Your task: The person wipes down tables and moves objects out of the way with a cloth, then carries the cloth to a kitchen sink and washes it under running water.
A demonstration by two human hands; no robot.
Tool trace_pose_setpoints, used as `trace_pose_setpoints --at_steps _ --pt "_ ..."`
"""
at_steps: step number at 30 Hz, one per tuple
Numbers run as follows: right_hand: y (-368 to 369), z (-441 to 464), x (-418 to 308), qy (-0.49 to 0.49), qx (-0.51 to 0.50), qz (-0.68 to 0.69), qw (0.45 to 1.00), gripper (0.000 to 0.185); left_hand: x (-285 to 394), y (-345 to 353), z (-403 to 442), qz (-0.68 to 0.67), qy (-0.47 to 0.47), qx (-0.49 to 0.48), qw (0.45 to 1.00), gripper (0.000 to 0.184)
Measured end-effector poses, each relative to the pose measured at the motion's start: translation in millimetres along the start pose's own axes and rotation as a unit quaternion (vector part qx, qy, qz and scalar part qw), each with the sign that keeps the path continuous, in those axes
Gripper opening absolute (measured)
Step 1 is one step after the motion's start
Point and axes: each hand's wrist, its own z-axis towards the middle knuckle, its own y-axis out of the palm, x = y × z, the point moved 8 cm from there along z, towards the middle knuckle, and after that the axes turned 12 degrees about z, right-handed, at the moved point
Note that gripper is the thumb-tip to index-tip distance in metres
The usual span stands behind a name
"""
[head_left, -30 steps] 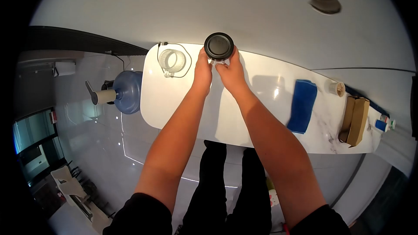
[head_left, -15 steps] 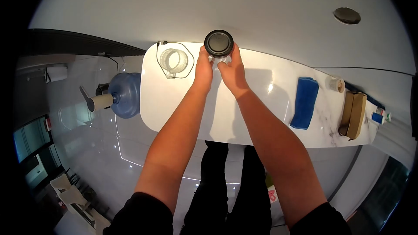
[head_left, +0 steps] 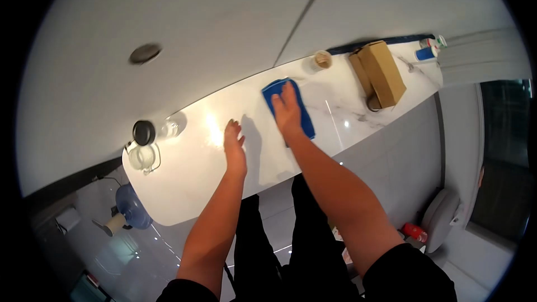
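Note:
My right hand (head_left: 287, 113) is over a folded blue cloth (head_left: 305, 117) on the white table (head_left: 193, 190). Its fingers are stretched out and apart, the fingertips near the cloth's far end; whether they press on it is hard to tell. To the left, my left hand (head_left: 234, 144) hovers above the table, holding nothing, its fingers loosely spread. A clear jar (head_left: 171, 128) with a black lid (head_left: 144, 132) stands at the table's left back, away from both hands. Beside it is a clear glass mug (head_left: 142, 158) with a dark cord around it.
Farther right along the table stand a paper cup (head_left: 321, 60), an open cardboard box (head_left: 380, 75) and a blue-and-white container (head_left: 427, 53). A wall (head_left: 224, 17) runs along the back edge. A blue water bottle (head_left: 133, 207) with a pump is past the left end.
Both hands have let go of the black-lidded jar, which now stands near the mug. My view has turned right; my right hand has come to the blue cloth.

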Motion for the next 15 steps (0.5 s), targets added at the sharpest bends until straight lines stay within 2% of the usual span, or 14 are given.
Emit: trace_pose_setpoints --at_steps 4,7,11,13,15 --pt "-117.8 67.0 -16.3 -0.013 0.062 -0.089 0.994 0.056 24.5 127.7 28.9 0.016 -0.015 -0.105 0.994 0.069" --pt "-176.3 109.7 -5.2 0.053 0.083 -0.069 0.993 0.058 31.1 204.9 50.6 0.026 -0.036 -0.141 0.989 0.074" --pt "-208.1 161.8 13.0 0.138 0.057 -0.048 0.988 0.060 23.8 277.0 91.7 0.028 -0.046 -0.164 0.985 0.080" --pt "-201.5 176.7 36.5 0.239 -0.023 0.052 0.969 0.069 18.5 297.1 112.1 0.035 -0.059 -0.156 0.985 0.080" --pt "-193.5 191.4 46.4 0.249 -0.047 0.074 0.965 0.074 10.4 305.4 128.8 0.018 -0.095 -0.124 0.988 0.078"
